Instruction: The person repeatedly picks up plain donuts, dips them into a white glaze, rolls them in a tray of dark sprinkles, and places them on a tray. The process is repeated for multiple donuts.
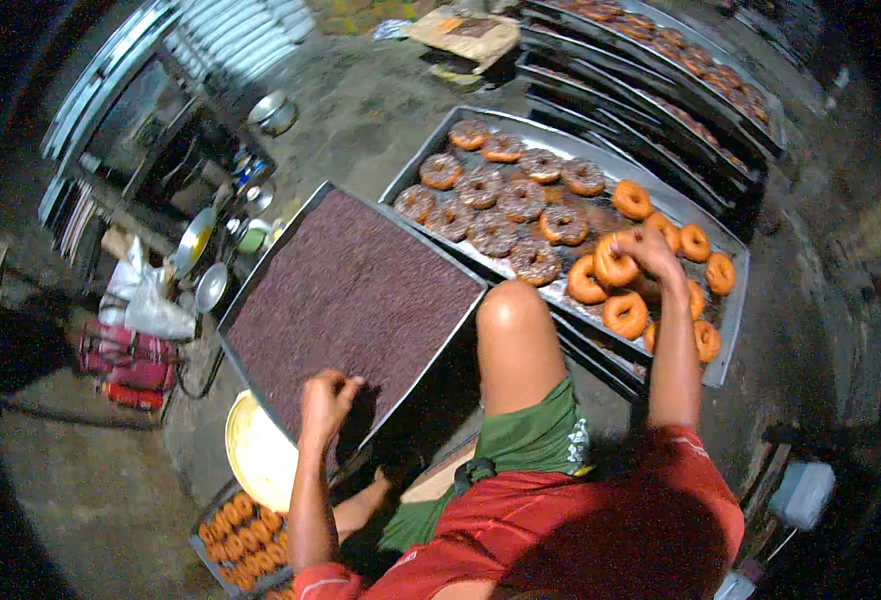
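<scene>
My right hand (646, 251) grips a plain ring doughnut (615, 259) above the right half of a metal tray (737, 300). Other plain doughnuts (625, 315) lie around it, while doughnuts coated with dark sprinkles (523, 199) fill the tray's left half. My left hand (331, 401) is over the near edge of a square tray of dark brown sprinkles (358, 285), its fingers bent; whether it pinches any sprinkles I cannot tell. Beside that tray, a round yellow-rimmed tub (260, 457) holds something white. Below the tub is a tray of plain doughnuts (245, 540).
Stacked trays of coated doughnuts (658, 82) stand at the upper right. A lidded metal pot (273, 112) sits on the floor at the upper left. Pans (198, 240), plastic bags (156, 307) and a pink basket (126, 360) are at the left. My raised knee is between the two large trays.
</scene>
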Demonstrator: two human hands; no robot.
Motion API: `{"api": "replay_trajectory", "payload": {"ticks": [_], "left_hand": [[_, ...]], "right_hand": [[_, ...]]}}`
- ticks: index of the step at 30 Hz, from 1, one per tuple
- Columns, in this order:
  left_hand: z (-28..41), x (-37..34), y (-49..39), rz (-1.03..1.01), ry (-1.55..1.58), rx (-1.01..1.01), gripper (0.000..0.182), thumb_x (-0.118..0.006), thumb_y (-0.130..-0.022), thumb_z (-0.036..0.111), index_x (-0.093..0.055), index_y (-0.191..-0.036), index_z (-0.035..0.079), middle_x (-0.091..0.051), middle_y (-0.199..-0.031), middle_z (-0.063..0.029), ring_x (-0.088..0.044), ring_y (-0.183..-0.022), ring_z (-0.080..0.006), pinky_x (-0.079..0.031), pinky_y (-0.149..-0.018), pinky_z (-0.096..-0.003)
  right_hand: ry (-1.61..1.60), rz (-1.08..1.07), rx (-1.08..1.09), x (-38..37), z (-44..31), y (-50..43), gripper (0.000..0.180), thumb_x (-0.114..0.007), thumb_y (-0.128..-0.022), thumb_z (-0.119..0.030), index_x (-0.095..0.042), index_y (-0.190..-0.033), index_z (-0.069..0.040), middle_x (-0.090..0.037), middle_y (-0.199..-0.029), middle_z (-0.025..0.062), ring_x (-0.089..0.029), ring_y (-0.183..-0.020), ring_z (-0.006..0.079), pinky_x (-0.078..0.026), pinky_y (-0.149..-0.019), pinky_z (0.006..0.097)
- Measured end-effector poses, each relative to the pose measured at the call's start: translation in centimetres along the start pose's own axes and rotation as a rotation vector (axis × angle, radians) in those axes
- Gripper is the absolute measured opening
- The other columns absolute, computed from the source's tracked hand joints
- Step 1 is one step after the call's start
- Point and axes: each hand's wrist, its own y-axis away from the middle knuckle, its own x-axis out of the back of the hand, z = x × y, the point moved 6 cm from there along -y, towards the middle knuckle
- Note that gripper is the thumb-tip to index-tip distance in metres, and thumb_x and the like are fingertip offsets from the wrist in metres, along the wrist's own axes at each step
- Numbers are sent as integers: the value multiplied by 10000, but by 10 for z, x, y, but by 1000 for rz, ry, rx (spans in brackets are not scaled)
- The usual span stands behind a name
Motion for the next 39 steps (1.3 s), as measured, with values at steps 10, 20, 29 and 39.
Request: {"api": "replay_trajectory", "payload": {"ticks": [10,20,29,39], "left_hand": [[-32,10,8,275,71,-136,235,-636,-871,153,-686,-1073,43,-639,-1138,-198,-611,-1049,-390,-510,-839,-458],[36,-3,-17,-162,2237,-358,574,-386,-1004,551,-430,-1412,150,-559,-1312,-108,-581,-1163,-284,-463,-1007,-455],[-124,47,62,602,1490,-93,764,-186,-1001,627,-574,-1268,26,-645,-1124,-116,-630,-1016,-199,-489,-922,-330],[-314,48,165,1006,1434,142,539,-376,-1004,487,-400,-1405,128,-523,-1235,-103,-575,-1067,-191,-558,-646,-299]], "right_hand": [[197,356,423,-30,-40,46,401,-748,-808,-220,-597,-1082,30,-631,-1022,192,-608,-900,315,-490,-857,398],[-637,-449,749,-254,-343,161,348,-722,-845,-94,-534,-1124,-7,-608,-1230,152,-584,-1068,201,-475,-946,339],[-182,-870,1055,-385,-425,292,585,-755,-810,-147,-463,-1304,-31,-474,-1408,197,-525,-1226,279,-448,-998,366],[-145,-1646,883,-574,-465,402,719,-727,-792,-231,-433,-1427,-69,-509,-1397,151,-557,-1211,273,-459,-1015,412]]}}
